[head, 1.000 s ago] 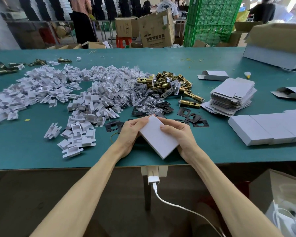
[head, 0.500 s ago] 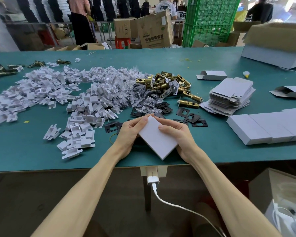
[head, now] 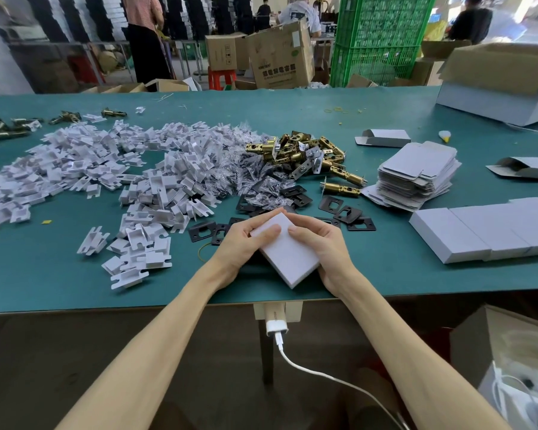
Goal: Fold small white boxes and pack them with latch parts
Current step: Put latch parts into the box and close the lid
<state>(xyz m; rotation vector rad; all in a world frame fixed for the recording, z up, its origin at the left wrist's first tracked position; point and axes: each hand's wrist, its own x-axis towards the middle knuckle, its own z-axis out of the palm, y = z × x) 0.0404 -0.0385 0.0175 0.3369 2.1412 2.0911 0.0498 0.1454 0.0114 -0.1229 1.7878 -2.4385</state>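
Note:
A small closed white box (head: 288,256) lies tilted at the near edge of the green table (head: 44,274). My left hand (head: 246,240) grips its left side, thumb on top. My right hand (head: 320,243) grips its right side, thumb also on the lid. Brass latch bolts (head: 305,153) are heaped behind, with black strike plates (head: 342,212) scattered just beyond my hands. A stack of flat unfolded box blanks (head: 416,175) sits to the right. Finished white boxes (head: 485,231) lie in a row at the right.
A wide spread of white cardboard inserts (head: 106,175) covers the left half of the table. Small clear bags (head: 255,181) lie by the latches. A large open carton (head: 503,85) stands far right. A charger and cable (head: 277,327) hang below the table edge. People stand beyond the table.
Both thumbs have shifted slightly on the box lid; the box stays in the same place between my hands.

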